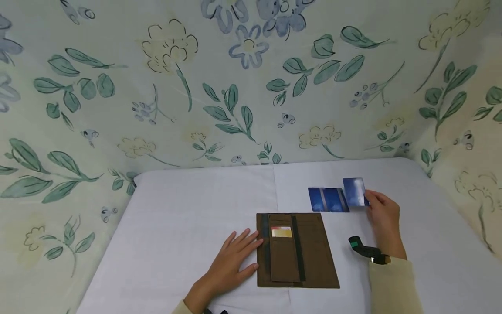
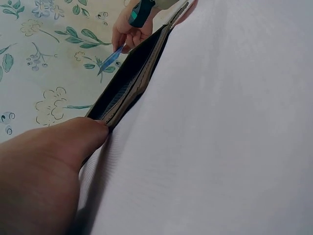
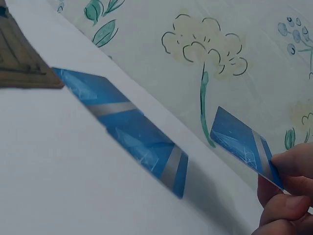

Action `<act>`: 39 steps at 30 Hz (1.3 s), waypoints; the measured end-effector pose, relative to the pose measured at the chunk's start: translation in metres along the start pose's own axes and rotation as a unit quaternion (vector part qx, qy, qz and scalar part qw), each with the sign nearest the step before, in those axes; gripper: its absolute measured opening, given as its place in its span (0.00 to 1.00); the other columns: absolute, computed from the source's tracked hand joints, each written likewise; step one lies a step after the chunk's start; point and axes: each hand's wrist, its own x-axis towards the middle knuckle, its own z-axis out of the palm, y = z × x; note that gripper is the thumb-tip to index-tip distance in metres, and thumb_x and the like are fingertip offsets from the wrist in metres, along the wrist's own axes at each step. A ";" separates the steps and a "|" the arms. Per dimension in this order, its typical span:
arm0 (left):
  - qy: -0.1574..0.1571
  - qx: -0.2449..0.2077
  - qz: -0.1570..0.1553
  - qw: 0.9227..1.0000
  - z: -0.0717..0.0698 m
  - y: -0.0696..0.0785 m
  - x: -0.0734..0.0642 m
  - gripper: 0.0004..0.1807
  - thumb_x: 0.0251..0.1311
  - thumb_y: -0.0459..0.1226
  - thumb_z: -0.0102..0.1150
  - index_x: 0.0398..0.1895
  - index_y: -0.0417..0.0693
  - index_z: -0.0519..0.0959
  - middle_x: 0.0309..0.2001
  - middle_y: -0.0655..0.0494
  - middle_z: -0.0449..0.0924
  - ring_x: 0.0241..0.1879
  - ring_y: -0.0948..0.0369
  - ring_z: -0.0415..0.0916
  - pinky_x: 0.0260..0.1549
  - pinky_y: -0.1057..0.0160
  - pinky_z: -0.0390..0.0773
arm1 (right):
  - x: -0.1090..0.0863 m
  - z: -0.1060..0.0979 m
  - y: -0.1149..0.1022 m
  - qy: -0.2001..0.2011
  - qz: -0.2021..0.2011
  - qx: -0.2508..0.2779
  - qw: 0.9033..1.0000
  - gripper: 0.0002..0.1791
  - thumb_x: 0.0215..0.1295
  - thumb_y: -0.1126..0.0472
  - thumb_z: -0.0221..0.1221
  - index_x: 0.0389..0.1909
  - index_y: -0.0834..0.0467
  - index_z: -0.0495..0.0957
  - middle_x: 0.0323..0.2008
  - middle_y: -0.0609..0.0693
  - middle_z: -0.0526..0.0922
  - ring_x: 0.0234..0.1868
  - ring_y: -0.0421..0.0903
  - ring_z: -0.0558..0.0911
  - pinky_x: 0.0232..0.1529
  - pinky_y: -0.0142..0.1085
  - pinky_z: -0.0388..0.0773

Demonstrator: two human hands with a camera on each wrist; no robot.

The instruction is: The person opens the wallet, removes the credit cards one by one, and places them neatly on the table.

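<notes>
My right hand pinches a blue card with a silver stripe by its right edge, thumb against fingers. In the right wrist view this card is raised above the white surface. Beside it two like blue cards lie end to end on the cloth. An opened brown wallet lies nearer me, with a yellow and red card showing in one of its slots. Fingers spread, my left hand rests at the wallet's left edge; in the left wrist view its thumb touches the wallet's edge.
A white cloth covers the table. Behind it and at both sides hangs a flowered curtain or wall covering. A black strap with a green patch sits on the right wrist.
</notes>
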 end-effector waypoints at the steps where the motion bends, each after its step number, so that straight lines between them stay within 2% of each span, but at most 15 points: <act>1: -0.002 0.001 -0.002 1.000 0.000 0.001 -0.002 0.32 0.66 0.53 0.52 0.72 0.57 0.62 0.74 0.59 0.56 0.73 0.54 0.51 0.68 0.42 0.48 | 0.000 -0.001 0.003 0.009 0.002 -0.002 1.000 0.26 0.64 0.44 0.60 0.60 0.51 0.76 0.44 0.42 0.73 0.39 0.39 0.69 0.26 0.25 0.71; 7: 0.000 0.016 -0.005 1.000 -0.004 0.004 -0.008 0.33 0.66 0.53 0.52 0.73 0.57 0.62 0.74 0.58 0.56 0.73 0.54 0.51 0.68 0.42 0.49 | 0.006 -0.001 0.010 0.042 -0.005 -0.005 0.999 0.22 0.65 0.46 0.59 0.56 0.51 0.79 0.40 0.43 0.72 0.31 0.38 0.68 0.18 0.28 0.65; 10: 0.006 0.019 -0.002 1.000 -0.007 0.003 -0.007 0.33 0.66 0.52 0.53 0.72 0.56 0.62 0.73 0.58 0.57 0.73 0.54 0.51 0.68 0.41 0.49 | 0.011 0.003 0.010 0.048 -0.015 -0.030 0.998 0.22 0.66 0.46 0.59 0.56 0.52 0.79 0.41 0.43 0.74 0.34 0.38 0.70 0.20 0.25 0.67; 12: 0.007 0.014 -0.003 1.000 -0.007 0.002 -0.006 0.33 0.65 0.52 0.54 0.72 0.56 0.63 0.73 0.58 0.57 0.73 0.54 0.51 0.68 0.42 0.49 | 0.014 0.006 0.011 0.054 -0.027 -0.065 0.996 0.23 0.67 0.45 0.57 0.57 0.53 0.79 0.45 0.45 0.75 0.40 0.39 0.71 0.25 0.24 0.69; 14: 0.007 0.009 -0.002 1.000 -0.008 0.001 -0.005 0.33 0.65 0.52 0.54 0.72 0.56 0.63 0.73 0.58 0.57 0.73 0.54 0.51 0.68 0.42 0.48 | 0.017 0.009 0.013 0.062 -0.039 -0.105 0.992 0.24 0.68 0.45 0.55 0.59 0.54 0.78 0.51 0.47 0.76 0.47 0.41 0.71 0.34 0.24 0.71; 18: 0.007 -0.002 0.001 1.000 -0.006 -0.001 -0.003 0.33 0.65 0.51 0.54 0.72 0.56 0.63 0.73 0.58 0.57 0.73 0.53 0.51 0.68 0.41 0.48 | 0.021 0.010 0.015 0.076 -0.052 -0.151 0.984 0.26 0.69 0.44 0.52 0.61 0.55 0.76 0.60 0.51 0.74 0.57 0.45 0.70 0.53 0.36 0.72; 21: 0.009 -0.003 0.003 1.000 -0.005 -0.002 -0.001 0.33 0.66 0.52 0.54 0.72 0.56 0.62 0.73 0.57 0.57 0.73 0.53 0.51 0.68 0.41 0.48 | 0.023 0.010 0.015 0.080 -0.057 -0.162 0.982 0.27 0.69 0.43 0.51 0.61 0.55 0.76 0.62 0.53 0.73 0.61 0.47 0.69 0.61 0.42 0.69; 26: 0.012 0.011 0.010 1.000 -0.004 -0.002 0.002 0.33 0.66 0.52 0.53 0.72 0.56 0.63 0.73 0.56 0.58 0.72 0.51 0.53 0.67 0.40 0.50 | 0.022 0.009 0.014 0.086 -0.068 -0.169 0.979 0.27 0.70 0.45 0.51 0.61 0.58 0.76 0.61 0.55 0.74 0.62 0.50 0.69 0.62 0.45 0.67; 34: -0.003 0.001 -0.002 1.000 -0.003 -0.001 0.003 0.33 0.66 0.52 0.54 0.72 0.57 0.62 0.73 0.58 0.57 0.73 0.53 0.50 0.68 0.42 0.48 | 0.019 0.010 0.016 0.092 -0.069 -0.168 0.979 0.26 0.70 0.46 0.51 0.60 0.59 0.76 0.61 0.57 0.75 0.61 0.50 0.70 0.62 0.45 0.67; 39: 0.000 0.001 0.003 1.000 0.001 -0.001 0.002 0.33 0.65 0.52 0.54 0.72 0.57 0.63 0.73 0.57 0.58 0.73 0.52 0.52 0.67 0.41 0.49 | 0.022 0.008 0.020 0.095 -0.068 -0.166 0.979 0.26 0.70 0.47 0.50 0.60 0.58 0.77 0.61 0.56 0.75 0.62 0.50 0.70 0.62 0.45 0.67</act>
